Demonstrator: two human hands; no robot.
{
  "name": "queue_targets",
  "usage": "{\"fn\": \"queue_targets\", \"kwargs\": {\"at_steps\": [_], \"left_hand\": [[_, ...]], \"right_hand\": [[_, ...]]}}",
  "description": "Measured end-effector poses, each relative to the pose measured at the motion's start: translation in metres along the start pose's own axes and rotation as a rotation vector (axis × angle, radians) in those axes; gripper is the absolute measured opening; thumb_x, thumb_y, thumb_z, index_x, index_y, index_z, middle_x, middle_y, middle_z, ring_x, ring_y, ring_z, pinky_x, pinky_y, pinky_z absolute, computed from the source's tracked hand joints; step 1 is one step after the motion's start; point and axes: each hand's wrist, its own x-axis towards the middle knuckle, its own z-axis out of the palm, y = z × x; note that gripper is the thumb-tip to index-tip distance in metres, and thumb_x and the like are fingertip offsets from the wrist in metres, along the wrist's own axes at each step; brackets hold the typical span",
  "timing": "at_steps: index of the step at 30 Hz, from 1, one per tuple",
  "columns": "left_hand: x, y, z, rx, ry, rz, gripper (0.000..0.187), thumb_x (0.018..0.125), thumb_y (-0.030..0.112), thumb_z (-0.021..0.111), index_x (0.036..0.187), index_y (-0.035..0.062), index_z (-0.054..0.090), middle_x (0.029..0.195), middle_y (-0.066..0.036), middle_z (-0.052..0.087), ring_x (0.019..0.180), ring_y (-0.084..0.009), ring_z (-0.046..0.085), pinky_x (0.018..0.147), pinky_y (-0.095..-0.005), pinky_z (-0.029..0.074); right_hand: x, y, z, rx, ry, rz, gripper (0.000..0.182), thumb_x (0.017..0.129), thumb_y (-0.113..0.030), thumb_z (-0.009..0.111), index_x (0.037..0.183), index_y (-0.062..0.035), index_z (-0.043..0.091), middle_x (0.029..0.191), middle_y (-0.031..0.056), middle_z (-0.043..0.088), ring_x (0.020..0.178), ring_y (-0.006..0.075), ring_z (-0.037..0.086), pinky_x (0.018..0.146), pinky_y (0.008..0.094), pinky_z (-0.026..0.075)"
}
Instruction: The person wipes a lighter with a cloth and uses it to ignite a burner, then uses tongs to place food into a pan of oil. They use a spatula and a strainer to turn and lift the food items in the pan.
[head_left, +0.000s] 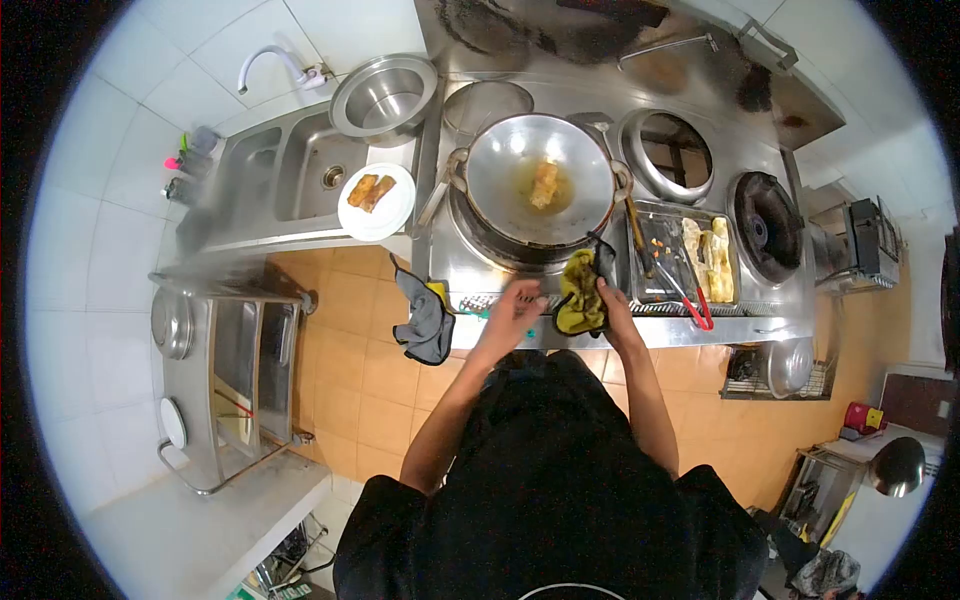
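Observation:
Below the wok, my left hand [512,318] is raised near the counter's front edge, fingers apart and holding nothing. My right hand [617,308] grips a yellow and black cloth [580,293] by its right side. A grey cloth [426,318] hangs at the counter edge to the left. The large wok [490,185] sits on the stove, with a browned piece of food [544,184] in oil at its bottom. Right of it, a metal tray [655,225] holds pale rolls [720,260], and red-handled tongs [700,312] rest across its front edge.
A white plate [377,228] with two browned pieces stands by the sink [300,180], below a steel pot [384,97]. At the right are a metal ring [633,150] and a black burner [760,232]. A steel cart [190,390] stands at the lower left.

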Motion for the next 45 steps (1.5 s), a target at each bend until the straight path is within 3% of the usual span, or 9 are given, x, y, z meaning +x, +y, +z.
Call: {"fn": "queue_targets", "kwargs": {"at_steps": [5, 9, 11, 15, 19, 27, 33, 39, 45], "left_hand": [[-0.001, 0.016, 0.014, -0.186, -0.142, -0.067, 0.037, 0.090, 0.015, 0.069, 0.122, -0.0014, 0.058, 0.108, -0.016, 0.065, 0.096, -0.0191, 0.065, 0.081, -0.0323, 0.053], [-0.008, -0.006, -0.013, 0.117, -0.083, 0.148, 0.043, 0.086, 0.020, 0.074, 0.121, -0.0007, 0.060, 0.116, -0.018, 0.063, 0.111, -0.0315, 0.060, 0.093, -0.0415, 0.047], [-0.020, -0.016, -0.052, 0.562, 0.240, 0.153, 0.052, 0.082, 0.023, 0.074, 0.126, 0.0018, 0.057, 0.121, -0.020, 0.059, 0.114, -0.0350, 0.054, 0.097, -0.0429, 0.043], [-0.050, -0.034, -0.081, 1.222, 0.481, -0.242, 0.053, 0.077, 0.027, 0.075, 0.126, 0.0173, 0.059, 0.123, -0.016, 0.055, 0.112, -0.0397, 0.051, 0.090, -0.0509, 0.045], [-0.047, -0.060, -0.090, 1.245, 0.406, -0.304, 0.050, 0.078, 0.022, 0.072, 0.126, 0.0234, 0.058, 0.123, -0.015, 0.055, 0.110, -0.0393, 0.052, 0.085, -0.0529, 0.048], [-0.031, -0.079, -0.137, 0.809, 0.543, -0.142, 0.038, 0.078, -0.008, 0.057, 0.109, 0.0121, 0.068, 0.110, -0.015, 0.065, 0.097, -0.0336, 0.063, 0.085, -0.0431, 0.052], [0.042, -0.042, -0.172, -0.368, 0.789, -0.063, 0.034, 0.085, -0.013, 0.047, 0.110, -0.0028, 0.067, 0.111, -0.011, 0.066, 0.100, -0.0188, 0.063, 0.088, -0.0283, 0.050], [0.158, -0.030, -0.179, 0.058, 0.797, 0.030, 0.037, 0.079, -0.010, 0.050, 0.109, 0.0001, 0.070, 0.107, -0.010, 0.066, 0.101, -0.0174, 0.060, 0.089, -0.0276, 0.045], [0.232, -0.071, -0.163, -0.239, 0.782, 0.053, 0.028, 0.084, 0.001, 0.054, 0.106, -0.0012, 0.071, 0.110, -0.011, 0.066, 0.102, -0.0180, 0.060, 0.091, -0.0286, 0.045]], "right_hand": [[-0.032, 0.003, 0.038, -0.074, -0.054, -0.195, 0.062, 0.095, -0.022, 0.064, 0.146, 0.0000, 0.035, 0.132, 0.0144, 0.054, 0.112, 0.0200, 0.058, 0.091, 0.0315, 0.050], [-0.036, 0.020, 0.028, 0.057, -0.070, -0.128, 0.069, 0.092, -0.007, 0.066, 0.149, -0.0031, 0.028, 0.133, 0.0139, 0.053, 0.114, 0.0233, 0.057, 0.093, 0.0344, 0.051], [-0.038, 0.011, 0.017, 0.212, 0.037, -0.072, 0.056, 0.091, -0.002, 0.059, 0.144, -0.0082, 0.039, 0.127, 0.0112, 0.059, 0.111, 0.0235, 0.062, 0.091, 0.0365, 0.054], [-0.023, -0.007, -0.035, 0.475, -0.085, -0.155, 0.046, 0.098, -0.030, 0.049, 0.139, -0.0091, 0.047, 0.128, 0.0111, 0.060, 0.115, 0.0277, 0.060, 0.098, 0.0434, 0.049], [-0.020, -0.043, -0.044, 0.653, -0.036, -0.119, 0.056, 0.097, -0.046, 0.045, 0.136, -0.0067, 0.051, 0.130, 0.0119, 0.059, 0.118, 0.0307, 0.058, 0.101, 0.0467, 0.046], [0.003, -0.071, -0.058, 0.639, 0.033, -0.139, 0.060, 0.096, -0.053, 0.045, 0.140, -0.0128, 0.047, 0.134, 0.0106, 0.057, 0.123, 0.0304, 0.054, 0.104, 0.0478, 0.042], [0.058, -0.105, -0.089, 0.428, 0.028, -0.321, 0.046, 0.102, -0.033, 0.046, 0.140, -0.0083, 0.047, 0.134, 0.0093, 0.057, 0.118, 0.0269, 0.058, 0.104, 0.0422, 0.045], [0.178, -0.120, -0.124, -0.207, 0.440, -0.623, 0.041, 0.099, -0.029, 0.052, 0.136, -0.0111, 0.051, 0.133, 0.0098, 0.055, 0.120, 0.0251, 0.053, 0.101, 0.0386, 0.041], [0.209, -0.121, -0.081, -0.424, 0.521, -0.614, 0.038, 0.101, -0.030, 0.050, 0.131, -0.0055, 0.054, 0.128, 0.0130, 0.059, 0.118, 0.0257, 0.053, 0.101, 0.0359, 0.038]]}}
